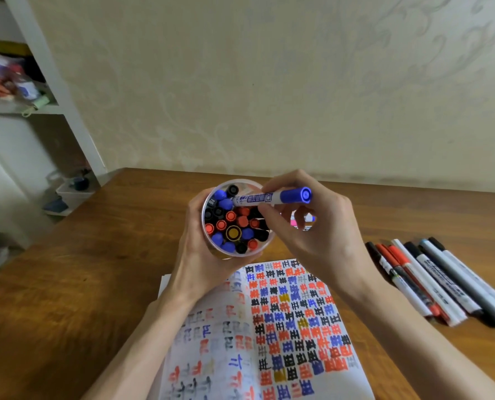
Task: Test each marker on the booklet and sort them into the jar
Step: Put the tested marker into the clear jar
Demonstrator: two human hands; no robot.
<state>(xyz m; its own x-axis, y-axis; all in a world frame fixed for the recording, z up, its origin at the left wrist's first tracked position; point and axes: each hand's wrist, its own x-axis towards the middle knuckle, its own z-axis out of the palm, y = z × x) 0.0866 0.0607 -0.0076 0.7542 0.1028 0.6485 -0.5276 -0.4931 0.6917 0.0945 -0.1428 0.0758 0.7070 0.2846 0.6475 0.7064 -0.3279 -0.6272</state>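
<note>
Pale patterned wall point(269, 82) is running behind a brown wooden worktop point(67, 298). White shelf unit point(38, 82) is standing at far left, its clutter too blurred to name.

Open booklet point(269, 342) is lying on the worktop's near side. Its right page is filling with rows of red, blue, black and yellow test marks; the left page is showing fainter ones.

Left hand point(200, 255) is wrapping its fingers round a clear jar point(226, 254) and gripping it over the booklet's far edge, mouth tipping toward the camera. Whether the jar is resting on the worktop, cannot tell.

Right hand point(321, 226) is hovering beside the jar mouth, thumb and curled fingers pinching a blue marker point(272, 197).

Loose markers point(431, 284), black, red and light blue, are lying side by side on the worktop right of the booklet.

Capped markers point(234, 226) are standing packed in the jar: blue, red, black, one yellow.

The blue marker is lying nearly level, cap on and pointing right, its other end reaching over the jar mouth.
</note>
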